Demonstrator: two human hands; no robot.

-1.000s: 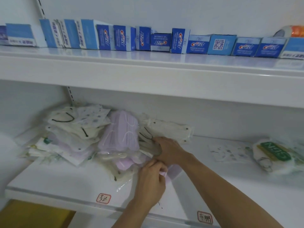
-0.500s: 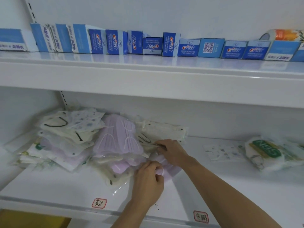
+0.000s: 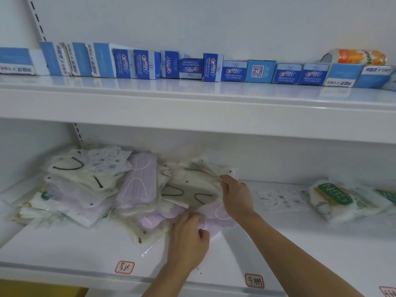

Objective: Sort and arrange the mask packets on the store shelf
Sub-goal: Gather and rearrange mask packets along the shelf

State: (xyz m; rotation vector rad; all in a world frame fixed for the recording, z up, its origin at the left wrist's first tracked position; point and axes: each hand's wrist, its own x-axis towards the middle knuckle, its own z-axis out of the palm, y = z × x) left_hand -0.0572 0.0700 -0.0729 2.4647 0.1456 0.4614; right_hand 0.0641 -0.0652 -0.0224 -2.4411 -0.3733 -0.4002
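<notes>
right hand (image 3: 236, 197) pinches the right edge of a beige mask packet (image 3: 192, 190) with black ear loops, fingers curled on the wrapper, packet tipped up off the pile. left hand (image 3: 188, 239) sits just in front of it, fingers curled into a purple mask packet (image 3: 216, 213) at the pile's near right corner; looks like a grip, but the fingertips are hidden under the plastic, so not certain

landmark = the mask pile (image 3: 90, 189) on the lower shelf (image 3: 64, 249). both hands work its right end. a second purple packet (image 3: 137, 181) stands tilted in the pile's middle, leaning on cream packets to its left. right of the pile, well apart: a flat printed packet (image 3: 280, 200), then a green-labelled bundle (image 3: 334, 200). above the pile, the upper shelf carries toothpaste boxes (image 3: 192, 67) and an orange can (image 3: 360, 56) lying on its side

risks, my read:
- slick wrappers, loose heap. pulling the beige one out could drag its neighbours and slide the pile's front edge off the shelf lip
- the leaning purple packet has little support; shifting the packets beside it likely topples it
- loose ear loops could snag between packets and pull up two at once
- a pinch on film alone may slip

sorting looks early, colours are mixed all through the pile
</notes>
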